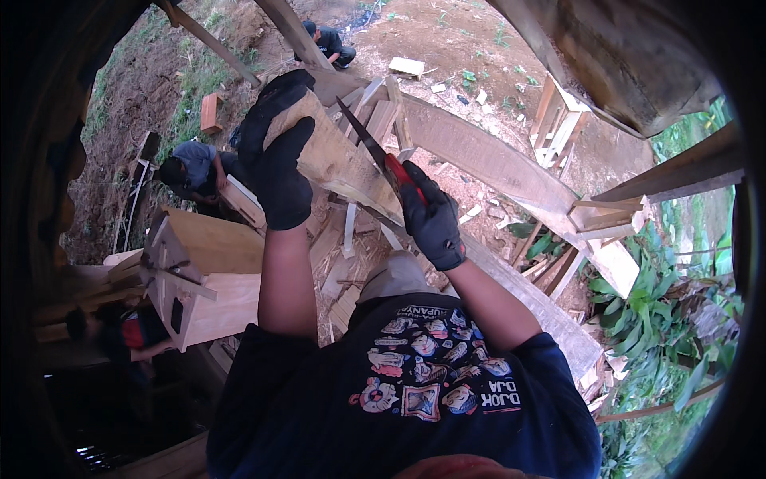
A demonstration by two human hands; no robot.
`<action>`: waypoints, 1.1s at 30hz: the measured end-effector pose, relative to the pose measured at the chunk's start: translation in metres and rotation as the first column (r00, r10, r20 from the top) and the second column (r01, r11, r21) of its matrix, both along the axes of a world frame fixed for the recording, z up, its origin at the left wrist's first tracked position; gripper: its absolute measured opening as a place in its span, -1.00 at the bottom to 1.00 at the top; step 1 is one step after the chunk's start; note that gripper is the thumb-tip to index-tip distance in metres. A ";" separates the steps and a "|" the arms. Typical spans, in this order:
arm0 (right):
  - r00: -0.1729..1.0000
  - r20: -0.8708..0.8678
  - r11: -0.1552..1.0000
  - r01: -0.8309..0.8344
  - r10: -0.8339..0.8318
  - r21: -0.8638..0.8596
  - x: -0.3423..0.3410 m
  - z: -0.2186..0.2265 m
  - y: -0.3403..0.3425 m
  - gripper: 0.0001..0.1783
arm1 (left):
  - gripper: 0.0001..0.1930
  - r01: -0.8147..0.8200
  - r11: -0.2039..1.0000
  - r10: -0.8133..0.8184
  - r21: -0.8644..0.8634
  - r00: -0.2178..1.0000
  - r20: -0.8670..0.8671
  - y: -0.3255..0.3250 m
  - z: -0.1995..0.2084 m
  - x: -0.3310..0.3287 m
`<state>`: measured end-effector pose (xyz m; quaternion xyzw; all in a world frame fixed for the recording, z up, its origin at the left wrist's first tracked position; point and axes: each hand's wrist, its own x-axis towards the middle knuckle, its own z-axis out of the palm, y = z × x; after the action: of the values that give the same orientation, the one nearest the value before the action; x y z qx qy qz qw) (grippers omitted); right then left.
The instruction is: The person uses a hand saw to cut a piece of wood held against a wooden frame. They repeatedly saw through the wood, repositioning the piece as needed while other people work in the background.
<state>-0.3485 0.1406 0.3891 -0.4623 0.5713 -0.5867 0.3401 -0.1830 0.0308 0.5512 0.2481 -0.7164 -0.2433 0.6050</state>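
Observation:
My left hand, in a black glove, grips the upper end of a pale wooden board that slants down to the right. My right hand, also in a black glove, is closed around the red handle of a hand saw. The saw's dark blade runs up and left from that hand and lies across the board's face, just right of my left hand. The board's lower end is hidden behind my right hand. I look down over my own dark printed shirt.
A long wide plank slants across the middle right. A boxy plywood structure stands at the left. Offcuts and wood scraps litter the dirt. Three other people crouch at the top, at the left and at the lower left.

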 end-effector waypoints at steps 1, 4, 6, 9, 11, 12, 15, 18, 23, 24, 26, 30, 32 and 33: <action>1.000 0.026 1.000 -0.003 0.003 -0.019 -0.001 0.016 0.005 -0.53 | -0.51 0.009 1.000 -0.008 0.018 1.000 -0.010 0.001 0.001 -0.002; 0.999 0.011 0.990 0.033 -0.032 -0.136 0.005 0.029 0.014 -0.54 | -0.51 0.000 0.999 0.001 0.037 1.000 -0.014 0.003 0.002 -0.011; 0.990 -0.094 0.976 0.088 -0.109 -0.201 0.019 -0.010 0.007 -0.54 | -0.51 -0.018 1.000 0.018 -0.001 1.000 0.025 0.000 0.005 -0.018; 0.982 -0.167 0.994 0.079 -0.091 -0.077 0.013 -0.066 -0.008 -0.53 | -0.51 -0.013 1.000 0.013 -0.025 1.000 0.017 -0.005 0.008 -0.011; 0.989 -0.126 0.997 0.071 -0.074 -0.032 0.006 -0.062 -0.009 -0.53 | -0.51 -0.001 1.000 0.002 -0.021 1.000 0.018 -0.010 0.003 -0.005; 0.992 -0.090 0.993 0.081 -0.088 -0.080 0.003 -0.060 -0.010 -0.52 | -0.51 0.005 1.000 -0.004 -0.018 1.000 0.019 -0.012 0.001 -0.004; 0.998 0.059 1.000 -0.015 0.016 -0.005 -0.006 0.017 0.012 -0.51 | -0.51 0.018 0.999 -0.017 0.029 0.999 -0.041 -0.013 -0.005 -0.001; 0.996 0.086 0.996 -0.004 0.012 -0.089 0.002 0.019 0.015 -0.51 | -0.51 0.008 0.998 -0.004 -0.066 0.998 0.061 -0.013 -0.003 -0.004; 0.998 0.025 0.997 0.051 -0.049 -0.062 0.001 -0.025 -0.009 -0.51 | -0.53 0.072 0.997 -0.073 -0.020 0.994 -0.076 -0.010 0.000 -0.005; 0.996 0.086 0.998 -0.018 0.013 0.057 -0.005 -0.008 -0.007 -0.50 | -0.53 0.085 0.996 -0.086 -0.022 0.993 -0.077 -0.009 -0.002 -0.001; 0.998 0.059 1.000 0.004 -0.004 -0.003 -0.012 0.016 -0.006 -0.51 | -0.53 0.076 0.997 -0.077 -0.015 0.996 -0.055 -0.008 0.000 0.001; 0.999 -0.038 0.988 0.030 -0.037 -0.151 -0.006 0.027 -0.002 -0.51 | -0.52 0.047 0.990 -0.047 -0.131 0.999 0.006 -0.011 -0.001 0.001; 0.984 -0.177 0.992 0.007 -0.030 -0.129 0.006 -0.026 -0.012 -0.50 | -0.53 0.032 0.999 -0.033 -0.040 0.999 -0.007 -0.008 0.001 -0.005; 0.978 -0.198 0.978 0.025 -0.067 -0.205 0.013 -0.057 -0.018 -0.50 | -0.53 0.029 1.000 -0.029 0.001 0.999 -0.017 -0.008 0.003 -0.009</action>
<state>-0.3356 0.1228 0.3324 -0.5387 0.5515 -0.5986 0.2175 -0.1921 0.0225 0.5539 0.2357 -0.7146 -0.2546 0.6073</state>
